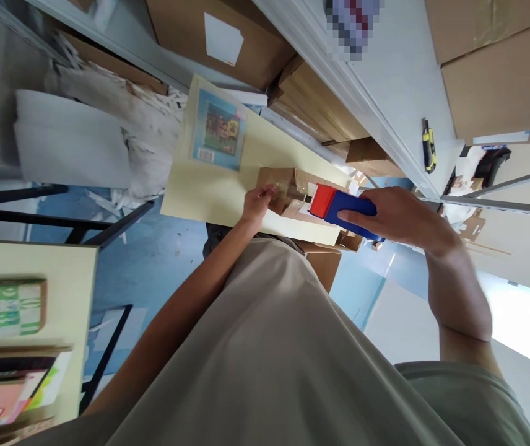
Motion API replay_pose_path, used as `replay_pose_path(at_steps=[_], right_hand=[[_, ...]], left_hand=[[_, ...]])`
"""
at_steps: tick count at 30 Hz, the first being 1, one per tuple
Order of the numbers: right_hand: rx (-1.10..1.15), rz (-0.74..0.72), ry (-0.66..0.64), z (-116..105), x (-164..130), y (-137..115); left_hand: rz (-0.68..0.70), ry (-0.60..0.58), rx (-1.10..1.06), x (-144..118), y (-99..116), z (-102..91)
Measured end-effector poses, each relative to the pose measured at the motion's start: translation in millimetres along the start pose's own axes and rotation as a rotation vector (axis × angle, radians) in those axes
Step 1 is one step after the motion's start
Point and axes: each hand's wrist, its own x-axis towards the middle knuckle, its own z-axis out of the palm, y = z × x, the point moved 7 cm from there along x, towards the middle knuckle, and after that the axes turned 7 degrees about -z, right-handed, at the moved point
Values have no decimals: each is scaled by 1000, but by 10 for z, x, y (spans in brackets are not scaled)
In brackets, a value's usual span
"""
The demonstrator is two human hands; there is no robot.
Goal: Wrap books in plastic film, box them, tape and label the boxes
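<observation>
A small brown cardboard box [272, 176] lies on the cream tabletop in front of me. My left hand [258, 204] is closed at the box's left end, thumb and fingertips pressed on its edge beside a shiny strip of clear packing tape [282, 189]. In my right hand [395, 214] is a blue and red tape dispenser [351, 210], gripped by its blue body. The red head, with a toothed edge, meets the right part of the box. The dispenser hides part of the box behind it.
A blue picture book or puzzle [218, 131] lies on the cream table [179, 179], left of the box. A yellow and black utility knife [428, 145] rests on the grey shelf [399, 74]. Larger cartons [501, 80] stand there too. Another table [67, 272] at lower left holds packages.
</observation>
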Motion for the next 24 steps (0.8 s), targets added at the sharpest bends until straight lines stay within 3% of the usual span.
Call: replay_pose_path(at_steps=[5,9,16,20,24], right_hand=[[-1,13,18,10,-19,-26],[-4,24,21,31,-18,-37],[-42,71,20,13,-7,-120],[-97,73,-11,-50,-19,-227],[-144,125,-46,-73,-25,-250]], left_hand=[[-54,4,-47,62,-79,54],[-5,13,-64,93,-86,66],[56,91,46,134,-124,86],[92,147,138,164,-103,4],[317,-36,195,-97,94,42]])
